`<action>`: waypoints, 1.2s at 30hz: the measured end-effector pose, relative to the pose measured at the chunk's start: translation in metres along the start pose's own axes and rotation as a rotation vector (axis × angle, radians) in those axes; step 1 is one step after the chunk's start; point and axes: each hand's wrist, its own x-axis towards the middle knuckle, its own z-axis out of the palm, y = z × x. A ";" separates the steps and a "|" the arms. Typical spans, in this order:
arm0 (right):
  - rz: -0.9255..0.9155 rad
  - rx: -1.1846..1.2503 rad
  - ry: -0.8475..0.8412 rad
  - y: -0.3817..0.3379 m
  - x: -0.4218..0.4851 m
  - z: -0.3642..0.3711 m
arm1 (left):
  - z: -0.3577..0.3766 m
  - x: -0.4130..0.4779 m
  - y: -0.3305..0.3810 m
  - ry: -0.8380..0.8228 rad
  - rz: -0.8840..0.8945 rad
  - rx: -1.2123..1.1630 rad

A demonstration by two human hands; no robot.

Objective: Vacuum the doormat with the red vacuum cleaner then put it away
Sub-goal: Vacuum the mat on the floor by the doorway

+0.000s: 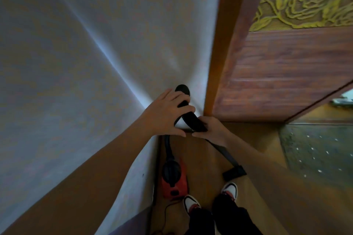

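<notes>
Holding curved black plastic vacuum handle (193,123): left hand (168,113) curled over upper end, right hand (213,129) gripping lower end. Red plastic vacuum cleaner body (174,182) sits below left hand.

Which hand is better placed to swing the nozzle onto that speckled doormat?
Right, probably. The right hand grips the black wand low, on the side of the dark speckled doormat; the left hand holds the black curved handle by the white wall.

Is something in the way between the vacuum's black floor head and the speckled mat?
Nothing I can see. Bare wooden floor lies between the floor head and the speckled mat, though the person's right arm hides part of that stretch.
</notes>
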 end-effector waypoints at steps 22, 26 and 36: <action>0.227 0.150 0.050 0.171 -0.187 -0.050 | 0.107 0.108 0.222 -0.570 -0.331 -0.940; 0.238 0.114 0.067 0.196 -0.204 -0.039 | 0.145 0.106 0.250 -0.630 -0.391 -1.100; 0.356 -0.044 0.235 0.244 -0.230 0.023 | 0.219 0.079 0.280 -0.556 -0.546 -1.425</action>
